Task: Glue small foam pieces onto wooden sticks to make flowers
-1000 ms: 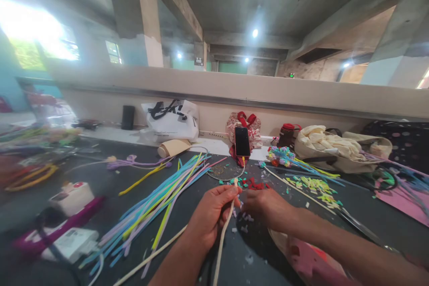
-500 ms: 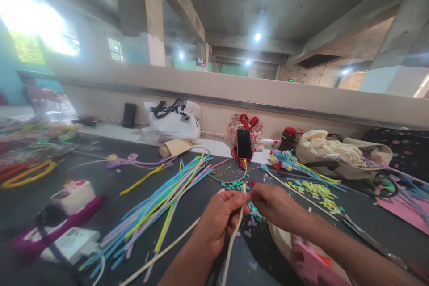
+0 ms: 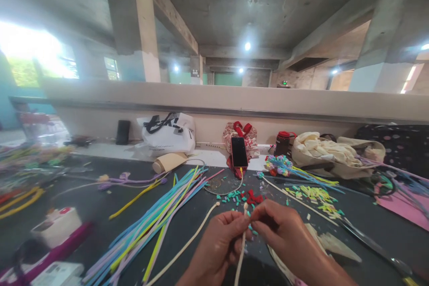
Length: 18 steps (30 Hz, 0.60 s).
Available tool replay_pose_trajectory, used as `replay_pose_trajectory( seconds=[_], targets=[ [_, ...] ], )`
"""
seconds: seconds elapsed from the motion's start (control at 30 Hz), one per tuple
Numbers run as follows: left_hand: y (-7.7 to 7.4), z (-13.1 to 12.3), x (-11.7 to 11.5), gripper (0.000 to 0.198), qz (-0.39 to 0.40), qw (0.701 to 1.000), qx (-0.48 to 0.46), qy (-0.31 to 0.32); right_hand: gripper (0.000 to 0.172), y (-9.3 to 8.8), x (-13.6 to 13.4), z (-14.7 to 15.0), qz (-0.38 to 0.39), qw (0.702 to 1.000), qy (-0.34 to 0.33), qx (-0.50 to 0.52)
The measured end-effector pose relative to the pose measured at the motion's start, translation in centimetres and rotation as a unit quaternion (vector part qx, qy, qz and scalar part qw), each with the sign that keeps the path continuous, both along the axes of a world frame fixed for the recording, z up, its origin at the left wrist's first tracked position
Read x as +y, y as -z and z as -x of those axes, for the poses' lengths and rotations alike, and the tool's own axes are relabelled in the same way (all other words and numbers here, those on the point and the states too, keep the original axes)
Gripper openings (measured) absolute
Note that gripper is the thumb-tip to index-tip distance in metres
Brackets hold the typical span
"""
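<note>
My left hand (image 3: 219,246) is closed round a cream-coloured foam stick (image 3: 241,243) that stands upright, its tip showing between my two hands. My right hand (image 3: 284,232) pinches at the top of that same stick, fingers pressed together; whether a small piece is in them I cannot make out. Just beyond my hands lie small cut pieces (image 3: 243,196) in teal and red on the dark table (image 3: 83,205).
A sheaf of long coloured foam sticks (image 3: 157,214) fans out to the left. A phone (image 3: 239,152) leans against a red bag at the back. White bag (image 3: 170,134), flask (image 3: 282,143), cloth bag (image 3: 331,154), yellow-green cuttings (image 3: 313,194), scissors (image 3: 372,243) at right.
Both hands have drawn nearer to me and lower in view, closing together on the stick's tip. The camera tilted up slightly; the pink object by my right arm has left the view.
</note>
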State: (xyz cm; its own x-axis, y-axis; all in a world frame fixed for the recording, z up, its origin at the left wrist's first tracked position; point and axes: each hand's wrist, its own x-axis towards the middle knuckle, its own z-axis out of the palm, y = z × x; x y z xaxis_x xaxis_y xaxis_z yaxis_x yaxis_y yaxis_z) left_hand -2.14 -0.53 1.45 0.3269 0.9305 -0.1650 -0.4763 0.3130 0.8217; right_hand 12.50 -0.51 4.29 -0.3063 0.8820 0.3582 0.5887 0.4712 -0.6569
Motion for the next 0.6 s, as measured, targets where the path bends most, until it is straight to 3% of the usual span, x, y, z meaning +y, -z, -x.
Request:
replay_pose_trajectory(
  seconds=[0.2, 0.37, 0.6],
  targets=[
    [0.63, 0.11, 0.33, 0.027, -0.012, 0.999, 0.015, 0.047, 0.009, -0.27, -0.3, -0.08, 0.018, 1.0, 0.006, -0.002],
    [0.38, 0.1, 0.39, 0.03, -0.018, 0.998, -0.012, 0.064, 0.006, -0.31, -0.12, 0.14, 0.089, 0.993, -0.007, 0.078],
    [-0.06, 0.06, 0.13, 0.032, -0.005, 0.994, -0.054, 0.095, 0.01, -0.87, 0.15, 0.08, 0.233, 0.942, -0.113, 0.212]
  ],
)
